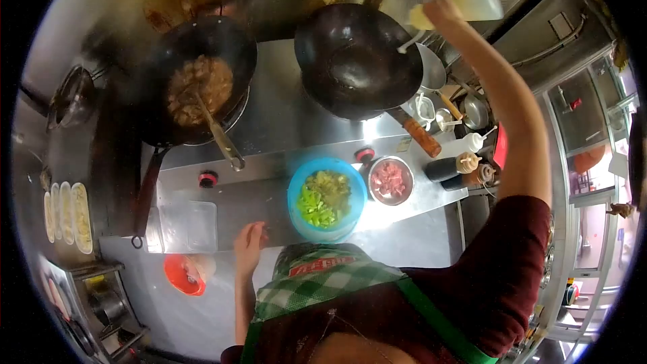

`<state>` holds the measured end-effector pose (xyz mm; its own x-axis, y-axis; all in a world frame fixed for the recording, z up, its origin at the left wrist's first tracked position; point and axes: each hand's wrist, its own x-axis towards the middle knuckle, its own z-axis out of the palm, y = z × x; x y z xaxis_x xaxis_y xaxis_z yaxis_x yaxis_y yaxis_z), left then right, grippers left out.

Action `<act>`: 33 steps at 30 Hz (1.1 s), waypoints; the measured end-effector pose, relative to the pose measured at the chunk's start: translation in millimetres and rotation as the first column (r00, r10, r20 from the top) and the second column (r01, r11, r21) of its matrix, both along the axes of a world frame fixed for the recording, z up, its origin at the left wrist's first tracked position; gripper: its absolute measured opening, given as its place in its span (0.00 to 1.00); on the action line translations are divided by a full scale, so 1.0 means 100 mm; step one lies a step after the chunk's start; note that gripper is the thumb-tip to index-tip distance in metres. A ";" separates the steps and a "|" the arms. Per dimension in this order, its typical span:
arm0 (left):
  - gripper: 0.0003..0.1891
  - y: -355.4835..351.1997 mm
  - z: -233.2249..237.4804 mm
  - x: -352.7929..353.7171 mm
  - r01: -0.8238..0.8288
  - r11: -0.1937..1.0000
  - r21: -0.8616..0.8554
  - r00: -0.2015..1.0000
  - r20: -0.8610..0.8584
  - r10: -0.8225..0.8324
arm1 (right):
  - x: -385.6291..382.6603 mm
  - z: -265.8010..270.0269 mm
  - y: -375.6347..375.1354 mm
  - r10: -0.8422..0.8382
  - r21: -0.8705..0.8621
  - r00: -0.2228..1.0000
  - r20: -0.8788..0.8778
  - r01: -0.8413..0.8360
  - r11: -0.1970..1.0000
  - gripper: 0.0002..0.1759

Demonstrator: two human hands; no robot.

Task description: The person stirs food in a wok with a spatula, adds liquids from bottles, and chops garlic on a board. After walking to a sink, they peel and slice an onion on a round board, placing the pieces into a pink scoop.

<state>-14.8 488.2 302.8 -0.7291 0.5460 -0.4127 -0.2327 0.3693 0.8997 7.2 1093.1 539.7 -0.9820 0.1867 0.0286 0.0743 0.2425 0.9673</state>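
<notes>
Holding a tilted bottle [472, 1] above the empty wok [357, 61] at one o'clock.
Blue bowl [294, 195] of greens sits at centre; right hand [441, 12] grips the bottle; left hand [249, 246] lies open, holding nothing, at the bowl's eight o'clock.

A single head-worn fisheye camera looks steeply down over the person's own chest, facing the bench [269, 121] and woks [357, 61] close below; a dark ring curves round the view.
</notes>
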 end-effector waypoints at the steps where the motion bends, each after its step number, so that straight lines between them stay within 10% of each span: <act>1: 0.14 -0.05 -0.03 -0.05 -0.012 1.000 -0.004 1.000 -0.005 0.012 | 0.12 0.05 0.07 -0.035 -0.007 0.999 0.008 0.035 0.999 0.11; 2: 0.14 -0.07 -0.05 -0.09 -0.013 1.000 -0.011 1.000 0.012 0.013 | 0.17 0.10 0.04 -0.211 0.003 0.974 0.077 0.212 0.977 0.13; 9: 0.15 0.21 0.14 -0.28 0.036 0.999 -0.033 0.998 0.044 -0.034 | -0.02 0.05 -0.57 0.128 -0.036 0.991 0.037 -0.127 0.991 0.09; 15: 0.15 0.01 -0.01 -0.25 -0.064 0.998 -0.010 0.998 -0.018 0.064 | 0.09 0.10 -0.53 -0.293 -0.041 0.929 0.224 0.310 0.950 0.12; 17: 0.15 0.00 -0.10 -0.23 -0.024 0.999 -0.045 0.999 -0.025 0.023 | 0.10 -0.19 -0.27 0.210 -0.228 0.969 0.129 -0.177 0.957 0.14; 19: 0.14 0.02 -0.14 -0.24 0.027 0.997 -0.068 0.999 -0.019 -0.028 | -0.16 -0.02 -0.58 0.058 -0.052 0.996 0.062 -0.055 0.997 0.16; 21: 0.14 0.08 -0.09 -0.22 -0.027 0.999 -0.023 0.999 -0.038 0.027 | -0.04 0.05 -0.01 0.283 0.092 0.958 -0.050 -0.278 0.956 0.08; 23: 0.15 0.06 -0.11 -0.23 -0.059 0.998 0.007 0.997 -0.056 0.059 | -0.01 0.14 0.44 -0.195 0.015 0.980 0.027 0.194 0.981 0.04; 28: 0.14 -0.02 -0.15 -0.18 -0.020 0.999 -0.051 0.996 -0.086 0.015 | 0.34 0.18 -0.82 -0.217 -0.041 0.917 0.336 0.244 0.969 0.02; 31: 0.14 0.07 -0.16 -0.26 0.016 0.995 -0.100 0.993 -0.119 -0.028 | 0.00 0.02 -0.88 0.192 -0.214 0.971 0.144 -0.159 0.964 0.03; 33: 0.15 0.10 -0.29 -0.35 0.055 0.995 -0.077 0.984 -0.164 -0.067 | -0.31 0.05 -0.84 0.098 -0.166 0.995 0.029 -0.092 0.982 0.04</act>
